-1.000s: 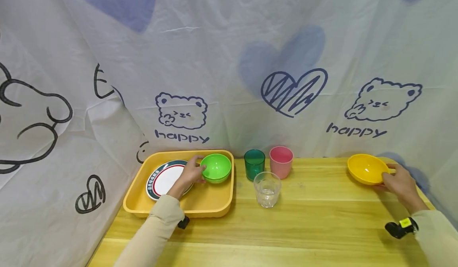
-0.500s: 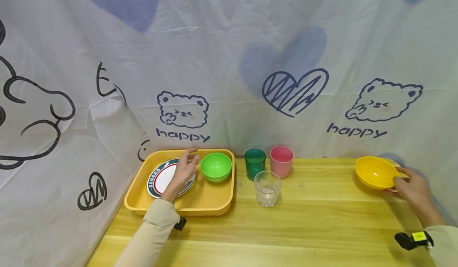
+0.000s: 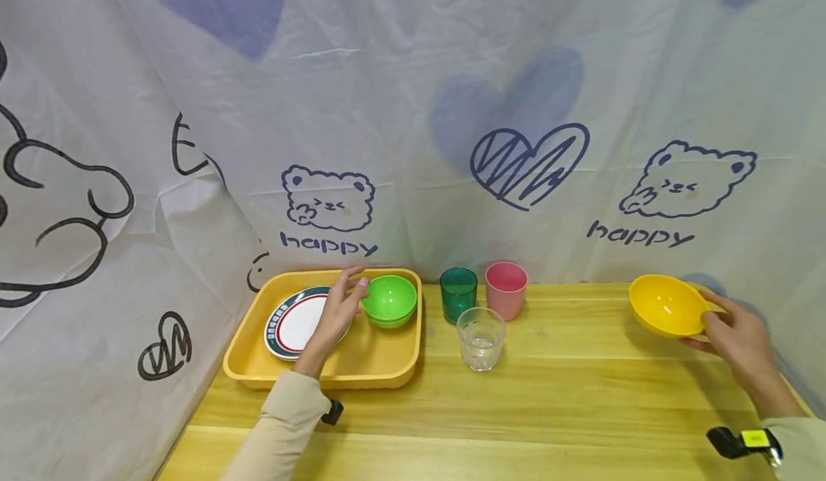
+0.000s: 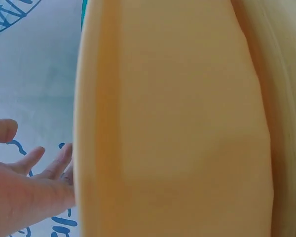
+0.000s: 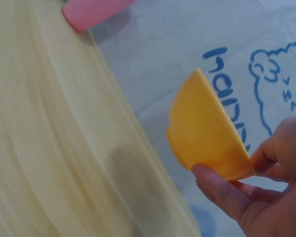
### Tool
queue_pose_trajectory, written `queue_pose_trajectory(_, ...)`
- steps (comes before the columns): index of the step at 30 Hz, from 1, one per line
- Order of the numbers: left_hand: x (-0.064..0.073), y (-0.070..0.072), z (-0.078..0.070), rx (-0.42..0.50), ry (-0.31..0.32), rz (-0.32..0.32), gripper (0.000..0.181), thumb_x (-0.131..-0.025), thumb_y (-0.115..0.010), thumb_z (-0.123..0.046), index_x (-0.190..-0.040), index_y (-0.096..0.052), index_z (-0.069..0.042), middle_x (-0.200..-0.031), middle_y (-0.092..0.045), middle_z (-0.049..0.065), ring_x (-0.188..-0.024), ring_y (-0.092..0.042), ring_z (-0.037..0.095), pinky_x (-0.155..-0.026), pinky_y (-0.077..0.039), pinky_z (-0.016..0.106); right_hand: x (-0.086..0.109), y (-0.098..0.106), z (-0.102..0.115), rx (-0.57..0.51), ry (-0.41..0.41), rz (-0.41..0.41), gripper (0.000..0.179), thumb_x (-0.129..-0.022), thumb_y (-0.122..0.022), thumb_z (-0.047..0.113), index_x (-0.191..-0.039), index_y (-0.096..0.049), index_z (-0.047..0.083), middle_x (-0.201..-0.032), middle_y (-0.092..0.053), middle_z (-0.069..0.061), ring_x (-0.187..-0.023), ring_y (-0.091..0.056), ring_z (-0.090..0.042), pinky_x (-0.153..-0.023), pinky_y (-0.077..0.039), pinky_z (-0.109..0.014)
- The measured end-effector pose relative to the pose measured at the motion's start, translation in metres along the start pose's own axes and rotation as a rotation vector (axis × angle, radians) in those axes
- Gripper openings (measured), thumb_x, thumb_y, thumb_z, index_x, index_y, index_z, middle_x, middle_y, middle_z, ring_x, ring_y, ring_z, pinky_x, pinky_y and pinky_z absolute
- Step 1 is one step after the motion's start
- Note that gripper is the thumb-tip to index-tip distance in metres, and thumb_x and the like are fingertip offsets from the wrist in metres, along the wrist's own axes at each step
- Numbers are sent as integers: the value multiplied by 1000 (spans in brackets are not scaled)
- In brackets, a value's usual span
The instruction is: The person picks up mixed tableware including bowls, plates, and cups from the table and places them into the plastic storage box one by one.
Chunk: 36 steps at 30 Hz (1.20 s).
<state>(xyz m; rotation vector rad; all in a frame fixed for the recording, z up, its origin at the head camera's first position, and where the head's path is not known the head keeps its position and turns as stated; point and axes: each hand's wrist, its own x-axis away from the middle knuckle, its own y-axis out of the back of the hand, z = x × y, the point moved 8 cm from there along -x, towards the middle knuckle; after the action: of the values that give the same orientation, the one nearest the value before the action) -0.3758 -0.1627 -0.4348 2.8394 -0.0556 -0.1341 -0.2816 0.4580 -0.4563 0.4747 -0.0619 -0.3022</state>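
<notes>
My right hand pinches the near right rim of a yellow bowl. In the right wrist view the bowl is held up off the table, the thumb and fingers on either side of its edge. My left hand is over the yellow tray, fingers spread and holding nothing. Its fingertips come right up to the left rim of the green bowl, which sits in the tray. Partly behind that hand lies a white plate with a dark green, lettered border.
Right of the tray stand a dark green cup, a pink cup and, nearer me, a clear glass. A printed cloth hangs along the back and left of the wooden table.
My left hand let go of the green bowl, drew back left, then came near its rim again. The right hand shifted the yellow bowl right and nearer, then back left and up.
</notes>
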Motion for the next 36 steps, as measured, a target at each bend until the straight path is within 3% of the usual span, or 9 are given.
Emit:
queue_pose_trajectory(6, 3, -6, -13, 73, -32, -10, 42, -111, -47, -19, -149, -45, -2, -143, -52, 31, -124, -55, 49, -98, -52, 61, 8, -1, 17, 24, 11, -31, 60, -100, -32, 6, -157, -22, -12, -142, -37, -47, -72, -56, 9, -64, -63, -32)
queue_pose_trajectory(20, 16, -30, -32, 188, -85, 76, 43, -111, -45, -20, -150, -43, -1, -146, -49, 32, -128, -51, 53, -99, -52, 61, 26, -14, 44, 67, 52, -46, 56, -103, -35, 9, -157, -28, -7, -136, -43, -44, -72, -56, 8, -60, -62, -28)
queue_pose_trajectory(28, 20, -41, -39, 236, -90, 102, 42, -111, -46, -22, -150, -44, -5, -145, -50, 31, -128, -51, 53, -98, -53, 60, 33, -25, 54, 34, 64, -81, 54, -104, -37, 13, -155, -36, -6, -136, -47, -38, -75, -55, 8, -60, -61, -26)
queue_pose_trajectory(36, 28, -55, -48, 256, -102, 125, 45, -111, -46, -24, -150, -43, -2, -141, -54, 26, -126, -54, 48, -99, -51, 62, 39, -41, 67, -6, 76, -54, 53, -105, -39, 15, -155, -37, -4, -138, -48, -36, -75, -59, 7, -62, -62, -28)
